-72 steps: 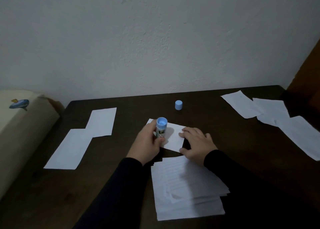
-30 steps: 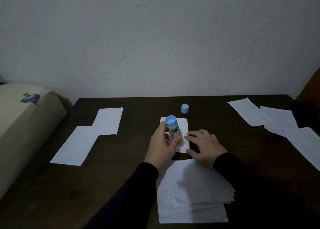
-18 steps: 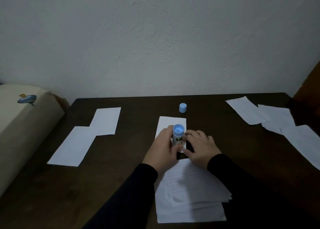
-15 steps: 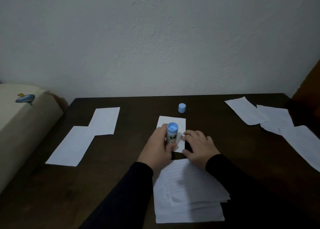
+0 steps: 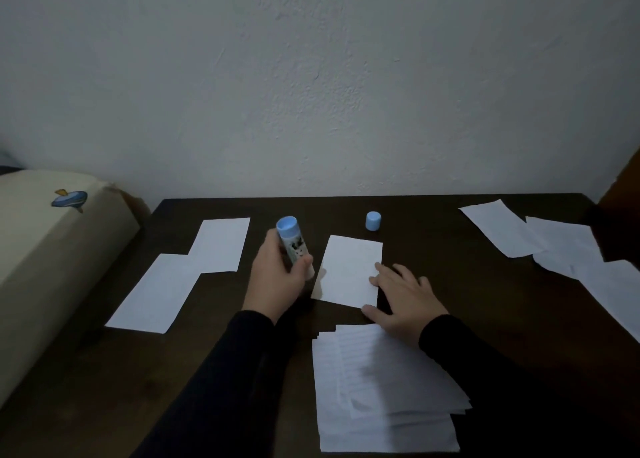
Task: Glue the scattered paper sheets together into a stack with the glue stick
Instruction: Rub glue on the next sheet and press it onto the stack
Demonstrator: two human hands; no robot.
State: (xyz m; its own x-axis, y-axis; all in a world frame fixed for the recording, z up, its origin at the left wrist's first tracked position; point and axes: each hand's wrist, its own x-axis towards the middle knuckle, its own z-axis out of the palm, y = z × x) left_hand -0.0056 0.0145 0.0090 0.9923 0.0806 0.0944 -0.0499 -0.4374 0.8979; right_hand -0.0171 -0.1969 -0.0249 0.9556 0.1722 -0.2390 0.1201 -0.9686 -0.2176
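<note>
A: Left hand point(image 5: 277, 281) first. Wrapped closed round the glue stick point(image 5: 292, 246), blue base up, glue end down by the thumb and just off the left edge of the small sheet point(image 5: 349, 271). Tip looks clear of the paper, can't tell if it touches the surface point(image 5: 450, 284).

B: Right hand point(image 5: 405, 298)?

A: Flat, fingers spread, grips nothing. Fingertips point(image 5: 379, 268) pin the sheet's near-right corner.

B: Outward from there?

A: Cap point(image 5: 373, 221) stands alone behind the sheet, off the stick. Stack point(image 5: 384, 388) of sheets lies nearest the person, just below the right hand, edges fanned. Two loose sheets on the left point(image 5: 180, 270), corners overlapping. More loose sheets far right point(image 5: 554, 246), overlapping, running out of view.

B: Step in hand?

A: My read: glue pass on the small sheet about done, next is moving it onto the stack. Many sheets left, so task is early to middle.

B: How to do it well?

A: Park the stick upright, away from paper. Lift the sheet by its edges, keep fingers off the glued face, square it to the stack's corners before pressing, then smooth from centre outward. Risk: thin paper curls or sticks skewed.
</note>
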